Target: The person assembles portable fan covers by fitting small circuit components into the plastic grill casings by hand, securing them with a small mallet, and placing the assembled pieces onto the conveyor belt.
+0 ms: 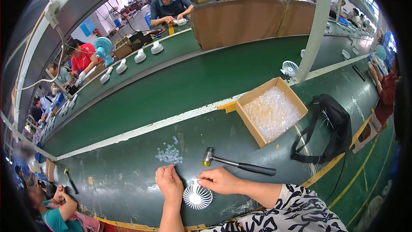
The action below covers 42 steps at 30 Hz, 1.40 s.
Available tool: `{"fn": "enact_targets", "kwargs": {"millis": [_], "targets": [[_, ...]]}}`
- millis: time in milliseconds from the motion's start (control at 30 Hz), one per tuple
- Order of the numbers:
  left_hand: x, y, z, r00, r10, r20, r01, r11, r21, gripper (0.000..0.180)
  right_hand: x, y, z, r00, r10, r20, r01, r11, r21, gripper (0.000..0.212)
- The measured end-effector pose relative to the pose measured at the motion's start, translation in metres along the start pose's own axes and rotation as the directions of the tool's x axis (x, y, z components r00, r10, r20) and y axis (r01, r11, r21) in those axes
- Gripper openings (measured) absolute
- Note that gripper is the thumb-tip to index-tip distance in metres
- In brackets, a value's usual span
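A round white fan grille (198, 197) with radiating slats lies on the green bench in front of me. My right hand (219, 181) is closed on its short neck, thumb and fingers pinched together there. To the left, my left hand (170, 183) has its fingers drawn together at the near edge of a small pile of clear plastic pieces (168, 154). Whatever those fingers hold, if anything, is too small to make out. A hammer (236, 163) with a black grip and a yellow-tipped head lies just beyond my right hand.
A cardboard box (253, 125) full of clear plastic pieces stands beyond the hammer. A black bag (332, 124) lies to its right. Past a pale rail (141, 134) runs a green conveyor belt (180, 86). Co-workers sit across and on both sides; another hammer (71, 181) lies far left.
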<state>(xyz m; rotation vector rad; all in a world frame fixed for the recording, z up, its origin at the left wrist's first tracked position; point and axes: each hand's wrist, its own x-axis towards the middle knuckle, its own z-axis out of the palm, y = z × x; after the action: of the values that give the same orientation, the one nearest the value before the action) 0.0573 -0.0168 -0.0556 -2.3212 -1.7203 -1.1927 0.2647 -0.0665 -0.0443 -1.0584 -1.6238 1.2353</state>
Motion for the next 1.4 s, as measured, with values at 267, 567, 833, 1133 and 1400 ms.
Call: {"fn": "enact_targets", "kwargs": {"millis": [267, 567, 833, 1133, 1400], "targets": [[-0.006, 0.008, -0.014, 0.964, -0.265, 0.024, 0.264, 0.941, -0.212, 0.011, -0.007, 0.001, -0.001, 1.0, 0.007, 0.009, -0.007, 1.0, 0.008, 0.026], [-0.009, 0.035, -0.047, 0.632, -0.555, 0.541, 0.715, 0.147, -0.684, 0.022, -0.008, -0.002, -0.002, 0.988, 0.112, 0.108, -0.128, 0.979, 0.158, 0.023], [-0.003, 0.046, -0.052, 0.606, -0.367, 0.706, 0.735, -0.082, -0.674, 0.017, 0.003, -0.02, -0.019, 0.985, 0.168, 0.035, -0.169, 0.919, 0.356, 0.022], [-0.017, 0.051, -0.055, 0.586, -0.308, 0.75, 0.769, -0.083, -0.634, 0.016, -0.005, -0.021, -0.018, 0.978, 0.188, 0.088, -0.208, 0.901, 0.381, 0.021], [-0.015, 0.061, -0.054, 0.727, -0.335, 0.599, 0.683, 0.262, -0.682, 0.015, -0.002, -0.017, -0.019, 0.978, 0.198, 0.07, -0.21, 0.911, 0.356, 0.02]]}}
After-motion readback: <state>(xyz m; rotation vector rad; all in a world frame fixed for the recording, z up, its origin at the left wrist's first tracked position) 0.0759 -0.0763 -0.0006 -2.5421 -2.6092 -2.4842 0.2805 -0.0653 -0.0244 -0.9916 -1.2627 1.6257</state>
